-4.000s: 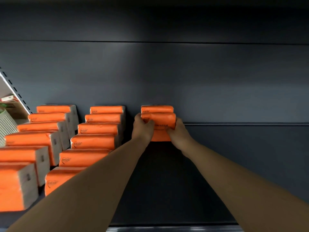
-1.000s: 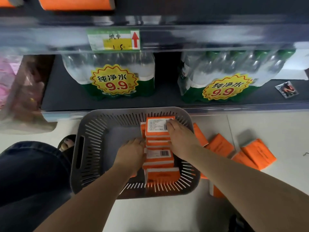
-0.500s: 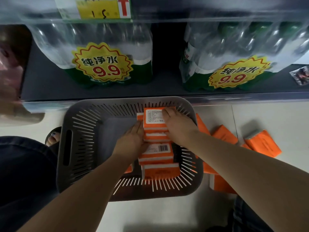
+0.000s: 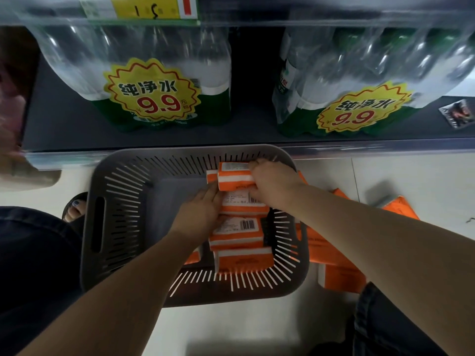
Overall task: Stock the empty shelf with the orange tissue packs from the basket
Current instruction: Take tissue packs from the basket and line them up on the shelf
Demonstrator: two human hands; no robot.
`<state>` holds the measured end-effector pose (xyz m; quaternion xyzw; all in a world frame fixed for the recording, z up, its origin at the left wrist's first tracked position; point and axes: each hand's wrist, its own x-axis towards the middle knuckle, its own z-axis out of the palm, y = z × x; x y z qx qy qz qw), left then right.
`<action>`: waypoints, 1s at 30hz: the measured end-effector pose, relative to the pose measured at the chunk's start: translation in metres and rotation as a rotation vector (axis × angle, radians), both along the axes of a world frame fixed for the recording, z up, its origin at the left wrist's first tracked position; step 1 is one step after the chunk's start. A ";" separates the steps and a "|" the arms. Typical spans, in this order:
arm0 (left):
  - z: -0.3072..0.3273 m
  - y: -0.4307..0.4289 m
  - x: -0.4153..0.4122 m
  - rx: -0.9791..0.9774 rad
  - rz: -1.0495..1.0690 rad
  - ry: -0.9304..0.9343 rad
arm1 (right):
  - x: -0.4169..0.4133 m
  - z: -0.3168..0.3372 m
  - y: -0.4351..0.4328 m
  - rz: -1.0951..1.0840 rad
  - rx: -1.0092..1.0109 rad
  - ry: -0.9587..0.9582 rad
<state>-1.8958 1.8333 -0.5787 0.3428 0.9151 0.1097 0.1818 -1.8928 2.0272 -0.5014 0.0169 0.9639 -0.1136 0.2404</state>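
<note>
While the right hand [image 4: 273, 185] holds the top tissue pack [image 4: 234, 180] in a narrow grip — left hand [image 4: 201, 214] flat against its side — lift squarely, clear of the basket [image 4: 113, 181] rim.

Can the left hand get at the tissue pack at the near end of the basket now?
Probably yes. That pack lies uncovered in the basket, close by the left hand, with nothing over it; the hand would only need to draw back.

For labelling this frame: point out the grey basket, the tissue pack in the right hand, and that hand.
grey basket [image 4: 120, 209], head view, left slotted wall.
tissue pack [image 4: 235, 179], head view, orange-and-white front face.
right hand [image 4: 273, 182], head view, back of hand.
</note>
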 end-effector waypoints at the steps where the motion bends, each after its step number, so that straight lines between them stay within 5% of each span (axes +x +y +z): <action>1: 0.001 0.000 0.000 -0.007 -0.020 0.020 | 0.000 0.001 0.001 -0.002 -0.004 0.009; 11: 0.017 -0.005 -0.012 0.032 -0.042 -0.020 | -0.001 0.012 0.009 -0.086 -0.089 0.098; 30: 0.112 -0.016 -0.023 0.235 0.386 -0.460 | 0.011 0.088 0.032 -0.494 -0.506 0.275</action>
